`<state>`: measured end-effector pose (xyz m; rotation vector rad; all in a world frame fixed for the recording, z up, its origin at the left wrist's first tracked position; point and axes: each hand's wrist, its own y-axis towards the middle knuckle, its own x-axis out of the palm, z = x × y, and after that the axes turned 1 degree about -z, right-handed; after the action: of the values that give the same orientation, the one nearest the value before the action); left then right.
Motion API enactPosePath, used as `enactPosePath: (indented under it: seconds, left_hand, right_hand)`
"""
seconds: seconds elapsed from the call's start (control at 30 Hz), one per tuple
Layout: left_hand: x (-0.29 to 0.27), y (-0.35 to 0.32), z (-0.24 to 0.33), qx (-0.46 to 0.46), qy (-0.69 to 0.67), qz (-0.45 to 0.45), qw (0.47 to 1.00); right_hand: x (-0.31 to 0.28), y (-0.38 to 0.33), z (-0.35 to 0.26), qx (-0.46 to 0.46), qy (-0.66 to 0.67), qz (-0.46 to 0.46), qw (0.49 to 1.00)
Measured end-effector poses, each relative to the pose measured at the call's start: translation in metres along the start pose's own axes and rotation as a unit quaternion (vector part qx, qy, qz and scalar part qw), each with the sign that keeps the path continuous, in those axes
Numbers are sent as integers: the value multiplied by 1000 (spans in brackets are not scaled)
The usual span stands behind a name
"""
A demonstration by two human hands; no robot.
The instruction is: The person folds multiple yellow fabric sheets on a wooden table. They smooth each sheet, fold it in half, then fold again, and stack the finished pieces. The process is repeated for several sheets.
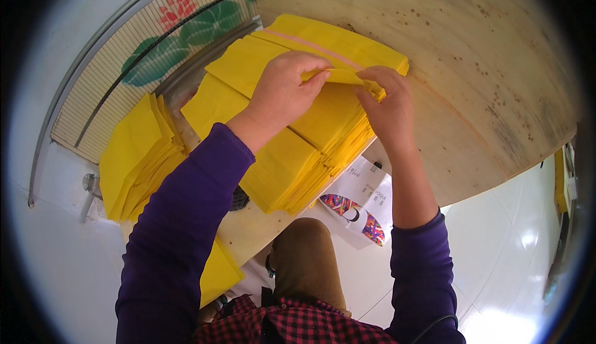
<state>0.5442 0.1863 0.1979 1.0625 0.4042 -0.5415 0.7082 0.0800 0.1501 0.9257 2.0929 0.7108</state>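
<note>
Between my two hands the edge of a yellow sheet (343, 76) is lifted from the stacks below. My left hand (288, 86) pinches it with thumb and forefinger. At its right end my right hand (390, 102) grips the same edge, fingers curled over the corner. Underneath lie yellow stacks (282, 164), side by side, their layered edges facing right. Behind them a further yellow stack (338, 40) carries a pink stripe along its top. Whether the lifted piece is a single layer or folded cannot be made out.
Another yellow stack (139, 158) leans at the left, beside a slatted panel (180, 34) with painted lotus leaves. A large wooden board (459, 46) rises at the back right. On the floor below lies a white bag (363, 189) with a colourful pattern. More yellow material (218, 276) sits lower left.
</note>
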Motion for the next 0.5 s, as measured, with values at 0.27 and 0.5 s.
enactPosePath:
  seconds: [0.27,0.5]
  left_hand:
    - [-8,1,-2,30,54,-25,998]
    - [-6,-1,-18,16,173,-10,985]
  right_hand:
    - [11,9,4,86,65,-12,994]
    - [15,6,4,173,151,-11,973]
